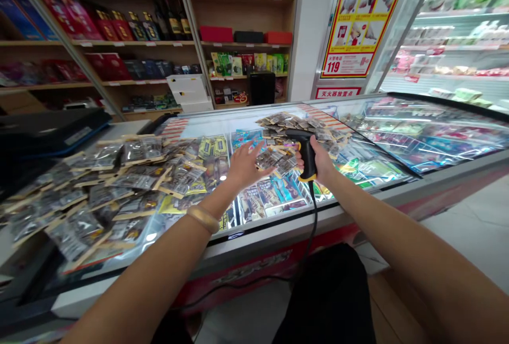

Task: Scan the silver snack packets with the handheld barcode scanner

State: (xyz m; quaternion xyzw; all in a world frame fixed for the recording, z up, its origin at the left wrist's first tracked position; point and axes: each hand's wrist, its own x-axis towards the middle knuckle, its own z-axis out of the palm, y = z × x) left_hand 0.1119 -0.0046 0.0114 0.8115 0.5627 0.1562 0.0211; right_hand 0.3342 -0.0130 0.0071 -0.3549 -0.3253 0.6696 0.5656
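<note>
My right hand [323,159] is wrapped around the handle of a black and yellow barcode scanner [307,156], whose head points left and whose cord hangs down over the freezer's front edge. My left hand [243,168], fingers spread and holding nothing, hovers over the glass lid beside the scanner. Just beyond both hands, a pile of small clear packets [284,121] with tan edges lies on the glass. One packet [278,158] is between my left fingertips and the scanner; whether my fingers touch it I cannot tell. A bigger heap of similar packets [135,177] spreads to the left.
The chest freezer [274,230] holds colourful frozen packs under its glass. A black device [51,126] stands at the far left. Wooden shelves [242,42] with boxes and bottles rise behind, and a lit fridge [457,42] is at right. The scanner's cord [246,282] loops near my legs.
</note>
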